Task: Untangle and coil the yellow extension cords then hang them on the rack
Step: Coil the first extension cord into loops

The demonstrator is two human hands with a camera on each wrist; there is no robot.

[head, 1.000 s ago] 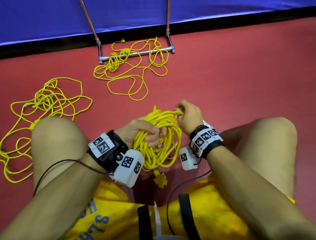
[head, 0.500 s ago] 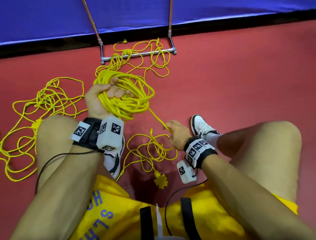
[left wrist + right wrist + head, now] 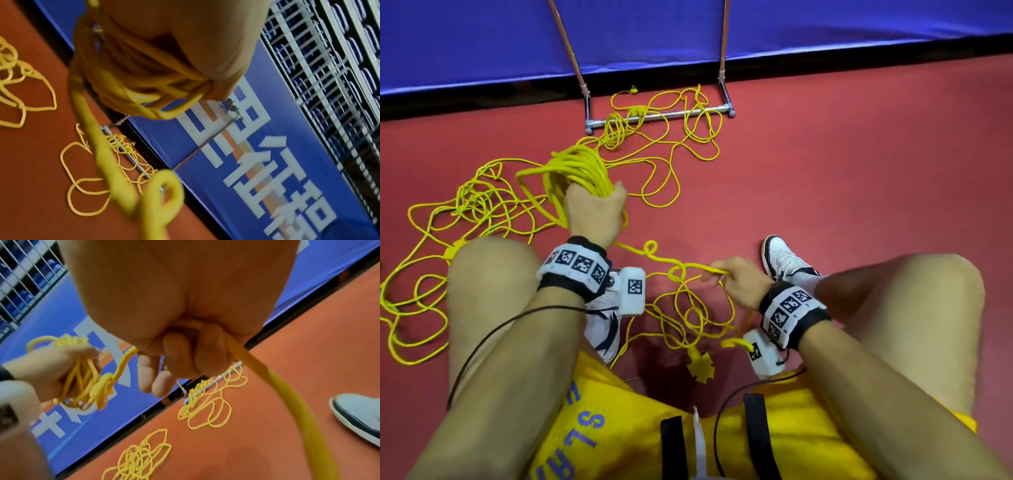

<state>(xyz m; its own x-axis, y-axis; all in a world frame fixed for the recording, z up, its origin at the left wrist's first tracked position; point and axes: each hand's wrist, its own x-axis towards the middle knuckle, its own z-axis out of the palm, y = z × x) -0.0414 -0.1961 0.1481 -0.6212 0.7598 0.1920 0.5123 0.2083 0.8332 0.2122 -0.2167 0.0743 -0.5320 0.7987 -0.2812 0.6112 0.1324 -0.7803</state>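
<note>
Cord coil (image 3: 578, 171) in L fingers (image 3: 616, 192); loose strand (image 3: 688, 269) pinched by R fingers (image 3: 717, 270).

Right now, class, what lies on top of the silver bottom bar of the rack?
Loops of a tangled yellow cord drape over the rack's bottom bar and spread onto the red floor. Where the loops bunch, the bar beneath is covered.
</note>
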